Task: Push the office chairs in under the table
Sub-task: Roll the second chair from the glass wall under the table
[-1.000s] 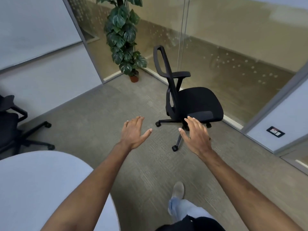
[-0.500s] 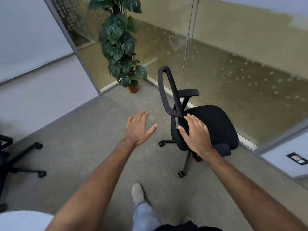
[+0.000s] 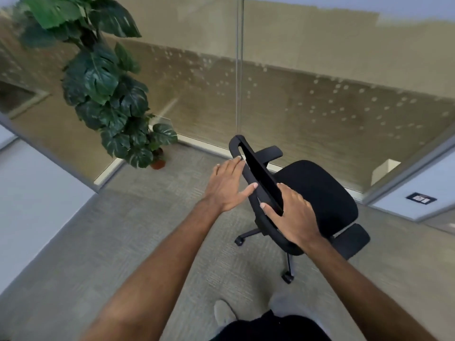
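Observation:
A black office chair (image 3: 317,193) on casters stands on the carpet beside the glass wall, its seat facing right and its thin backrest (image 3: 258,178) edge-on to me. My left hand (image 3: 227,187) lies flat against the outer side of the backrest's upper frame, fingers spread and touching it. My right hand (image 3: 291,214) sits over the backrest's top edge lower down, thumb on the near side and fingers on the seat side. The table is out of view.
A tall potted plant (image 3: 108,94) stands in the corner to the left of the chair. Glass walls (image 3: 320,99) close off the back and right. Grey carpet (image 3: 118,242) stretches to the left and toward me. My feet (image 3: 224,312) show at the bottom.
I have stepped closer to the chair. Both hands moved forward from mid-air onto its backrest. The table and the second chair at the left have dropped out of view.

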`<state>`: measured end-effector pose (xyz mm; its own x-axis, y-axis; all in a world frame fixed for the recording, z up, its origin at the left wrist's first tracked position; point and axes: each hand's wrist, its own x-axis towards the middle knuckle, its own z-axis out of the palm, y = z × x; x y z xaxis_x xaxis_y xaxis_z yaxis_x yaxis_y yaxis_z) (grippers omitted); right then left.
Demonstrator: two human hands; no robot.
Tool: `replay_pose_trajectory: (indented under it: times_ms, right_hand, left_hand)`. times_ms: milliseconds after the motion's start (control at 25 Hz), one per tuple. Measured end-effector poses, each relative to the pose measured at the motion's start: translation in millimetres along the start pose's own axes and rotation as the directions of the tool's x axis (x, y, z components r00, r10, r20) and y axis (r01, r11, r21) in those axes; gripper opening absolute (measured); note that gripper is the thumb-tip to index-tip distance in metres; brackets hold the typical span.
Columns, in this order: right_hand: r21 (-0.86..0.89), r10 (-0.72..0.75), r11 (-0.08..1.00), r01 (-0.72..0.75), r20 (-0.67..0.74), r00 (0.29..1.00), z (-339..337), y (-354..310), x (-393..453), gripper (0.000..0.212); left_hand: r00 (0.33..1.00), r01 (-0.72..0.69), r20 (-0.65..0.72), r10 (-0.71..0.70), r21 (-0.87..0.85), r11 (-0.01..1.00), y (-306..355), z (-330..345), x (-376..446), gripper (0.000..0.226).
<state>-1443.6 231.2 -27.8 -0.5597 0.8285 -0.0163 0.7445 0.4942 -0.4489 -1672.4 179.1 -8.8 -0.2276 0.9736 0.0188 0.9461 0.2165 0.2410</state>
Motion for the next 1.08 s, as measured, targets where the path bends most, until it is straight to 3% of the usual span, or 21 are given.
replay_pose_trajectory:
  times_ms: [120, 360, 560, 720, 880, 960, 1080]
  right_hand:
    - [0.004, 0.124, 0.992, -0.125, 0.047, 0.991, 7.8, -9.2, 15.8, 0.109]
    - [0.073, 0.349, 0.929, -0.362, 0.144, 0.926, 17.0, -4.3, 48.3, 0.117]
    - [0.126, 0.451, 0.875, -0.467, 0.137, 0.882, 17.2, -8.7, 65.1, 0.107]
    - [0.128, 0.521, 0.836, -0.534, 0.124, 0.845, 13.0, -17.4, 66.6, 0.104]
    - [0.063, 0.633, 0.768, -0.638, 0.075, 0.77, 5.8, -20.2, 50.1, 0.107]
    - [-0.015, 0.712, 0.702, -0.712, 0.03, 0.701, 0.4, -22.7, 39.2, 0.103]
    - [-0.063, 0.781, 0.611, -0.789, -0.111, 0.614, 4.4, -28.8, 23.6, 0.1]
  left_hand:
    - [0.992, -0.126, 0.035, 0.125, 0.022, 0.992, -17.6, -0.6, 39.8, 0.089]
    - [0.937, -0.337, 0.124, 0.327, 0.073, 0.939, -48.9, 6.4, 129.2, 0.088]
    - [0.854, -0.471, 0.287, 0.434, 0.072, 0.879, -79.0, 9.7, 187.8, 0.083]
    - [0.772, -0.589, 0.347, 0.532, 0.079, 0.804, -80.7, 9.8, 219.7, 0.091]
    - [0.627, -0.713, 0.412, 0.662, -0.041, 0.7, -58.9, 11.9, 218.6, 0.084]
    - [0.504, -0.79, 0.448, 0.738, -0.106, 0.604, -56.7, 11.9, 213.8, 0.084]
    - [0.315, -0.891, 0.468, 0.826, -0.154, 0.428, -63.6, 14.2, 208.0, 0.103]
